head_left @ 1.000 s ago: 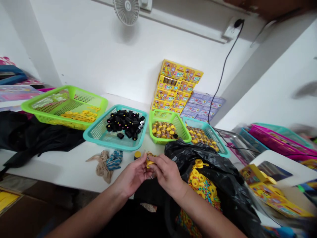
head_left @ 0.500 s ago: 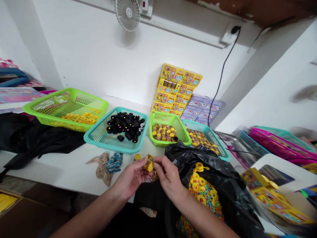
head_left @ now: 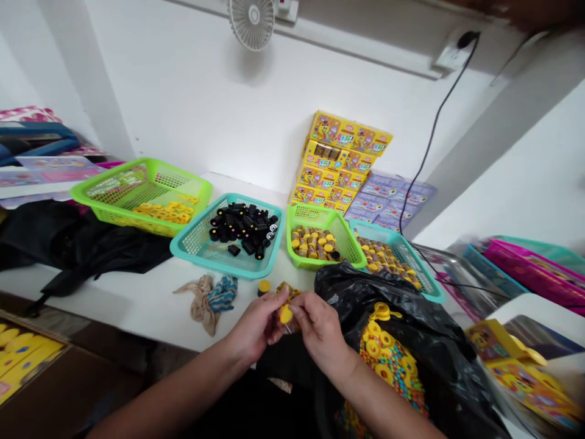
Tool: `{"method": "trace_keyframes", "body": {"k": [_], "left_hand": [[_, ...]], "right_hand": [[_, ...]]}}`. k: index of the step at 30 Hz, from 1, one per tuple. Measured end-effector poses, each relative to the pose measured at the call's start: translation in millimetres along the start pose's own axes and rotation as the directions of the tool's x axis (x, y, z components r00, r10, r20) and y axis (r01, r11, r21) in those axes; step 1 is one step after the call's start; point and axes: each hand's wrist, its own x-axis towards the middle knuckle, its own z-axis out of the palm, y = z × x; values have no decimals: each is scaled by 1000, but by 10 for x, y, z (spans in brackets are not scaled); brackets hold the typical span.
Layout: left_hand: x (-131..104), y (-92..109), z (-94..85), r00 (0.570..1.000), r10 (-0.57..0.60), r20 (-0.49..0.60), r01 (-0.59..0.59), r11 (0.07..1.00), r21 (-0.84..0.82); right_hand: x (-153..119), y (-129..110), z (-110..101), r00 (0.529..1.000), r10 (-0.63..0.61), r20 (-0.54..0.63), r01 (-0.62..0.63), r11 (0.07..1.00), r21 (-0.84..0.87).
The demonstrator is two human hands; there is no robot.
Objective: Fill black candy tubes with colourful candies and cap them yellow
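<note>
In front of my body both hands meet at a small yellow-capped container [head_left: 286, 314]. My left hand [head_left: 256, 326] is closed around its body. The thumb and fingers of my right hand [head_left: 319, 323] pinch at the yellow cap, partly hiding it. A brown-and-yellow printed piece [head_left: 289, 291] shows just behind the fingers; what it belongs to is hidden. On the table beyond my left hand stands a small dark jar with a yellow lid [head_left: 264, 287]. A black plastic bag [head_left: 425, 347] holding yellow ring-shaped parts [head_left: 375, 341] and many-coloured candies [head_left: 406, 378] lies by my right forearm.
Along the back stand a green basket [head_left: 103, 207] of yellow parts, a teal basket [head_left: 183, 247] of black pieces, and further baskets [head_left: 299, 261] of yellow-capped containers. Yellow boxes [head_left: 338, 158] are stacked at the wall. A knotted cloth [head_left: 203, 305] lies left of my hands.
The view has shifted, so the table's things appear further right. The held container has turned, its yellow cap now facing me, and my right fingers have moved onto the cap.
</note>
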Motion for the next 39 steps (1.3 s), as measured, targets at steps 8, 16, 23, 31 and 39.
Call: {"method": "trace_keyframes", "body": {"k": [8,16,23,31,39], "left_hand": [[11,-11,1,999,14,-39,-9,991,130],[-3,-95,-152,998,52,-25,-45,971,236],[76,-66,-502,998,60,-18,-46,903,427],[210,-83,-723,969,242,-57,-172,819,548],[231,-73,-763,934,352,-59,-230,722,653]], "right_hand": [[-14,-82,-88,989,-18,145,47,978,-202],[104,-144,-103,969,175,175,-88,904,-418],[1000,530,-665,862,499,-88,-408,581,-704],[2025,1395,-435,795,597,-108,-447,455,-770],[2469,1531,45,797,600,-67,-436,495,-751]]}}
